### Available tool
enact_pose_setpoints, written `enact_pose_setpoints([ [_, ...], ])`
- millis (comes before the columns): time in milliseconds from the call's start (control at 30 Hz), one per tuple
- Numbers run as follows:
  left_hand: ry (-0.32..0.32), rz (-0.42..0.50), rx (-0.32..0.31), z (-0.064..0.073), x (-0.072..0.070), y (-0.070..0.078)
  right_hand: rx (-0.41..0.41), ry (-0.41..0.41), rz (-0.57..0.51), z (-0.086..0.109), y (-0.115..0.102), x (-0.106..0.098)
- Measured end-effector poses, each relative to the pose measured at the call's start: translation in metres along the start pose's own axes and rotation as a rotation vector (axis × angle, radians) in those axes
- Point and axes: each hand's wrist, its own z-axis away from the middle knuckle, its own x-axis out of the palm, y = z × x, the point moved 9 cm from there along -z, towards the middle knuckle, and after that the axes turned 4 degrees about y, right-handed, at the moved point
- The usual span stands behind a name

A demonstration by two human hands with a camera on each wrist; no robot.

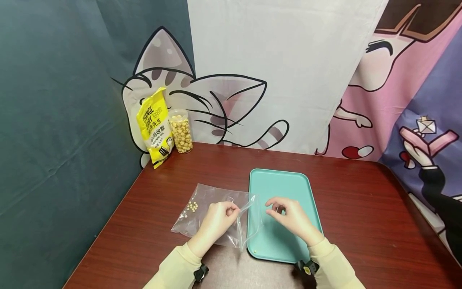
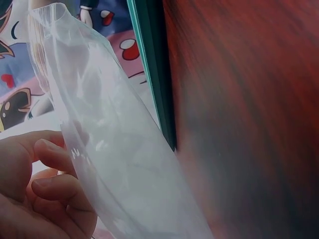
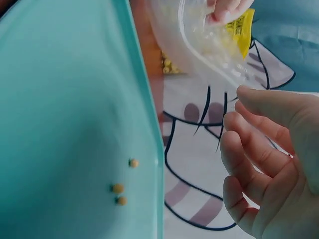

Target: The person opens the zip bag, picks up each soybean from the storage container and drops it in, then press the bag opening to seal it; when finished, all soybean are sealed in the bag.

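Note:
A clear zip bag (image 1: 213, 193) lies on the table's left-middle part, its mouth raised and facing right. Several small pale-yellow round pieces (image 1: 192, 206) sit inside near its far left end. My left hand (image 1: 218, 218) pinches the bag by its upper edge near the mouth. Over the turquoise tray (image 1: 278, 180) hovers my right hand (image 1: 288, 214), thumb and fingers loosely bent and apart, with nothing visible between them. In the right wrist view, three small round pieces (image 3: 117, 188) lie on the tray. Another tiny piece (image 1: 255, 251) is at its near left corner.
At the back left, a clear jar (image 1: 181, 132) full of yellow round pieces stands beside a yellow printed packet (image 1: 154, 128). Cartoon-printed cloth (image 1: 288, 48) hangs behind the reddish-brown table (image 1: 361, 208). The bag's mouth overlaps the tray's left rim.

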Motion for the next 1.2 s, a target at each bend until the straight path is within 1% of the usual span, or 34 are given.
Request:
enact_pose_setpoints([
  [133, 0.002, -0.006, -0.004, -0.001, -0.001, 0.000, 0.048, 0.013, 0.008, -0.001, 0.015, -0.006],
  [233, -0.004, -0.009, -0.006, -0.001, 0.000, 0.001, 0.087, 0.026, 0.038, -0.001, 0.025, -0.012],
  [400, -0.019, -0.007, -0.005, 0.000, 0.002, 0.001, 0.125, 0.014, 0.086, 0.000, 0.038, -0.015],
  [500, -0.014, -0.002, -0.002, 0.000, 0.001, 0.001, 0.154, -0.017, 0.106, 0.004, 0.047, -0.013],
  [633, -0.005, 0.003, -0.008, 0.001, 0.001, 0.000, 0.192, -0.086, 0.137, 0.010, 0.058, -0.009],
  [733, -0.003, -0.003, -0.010, 0.001, 0.001, -0.001, 0.204, -0.142, 0.137, 0.014, 0.063, -0.006],
  [833, -0.003, -0.009, -0.009, 0.001, 0.001, -0.001, 0.213, -0.181, 0.126, 0.017, 0.067, -0.003],
  [967, -0.005, -0.008, -0.009, 0.001, 0.000, -0.001, 0.209, -0.207, 0.122, 0.019, 0.071, 0.000],
  [1000, -0.006, -0.007, -0.011, 0.001, 0.001, -0.001, 0.197, -0.215, 0.123, 0.019, 0.070, 0.001],
  [1067, -0.008, -0.002, -0.017, 0.001, 0.001, -0.002, 0.179, -0.235, 0.129, 0.020, 0.071, 0.003],
  [1200, -0.014, 0.007, -0.019, 0.002, 0.002, -0.003, 0.173, -0.273, 0.154, 0.021, 0.073, 0.007],
])
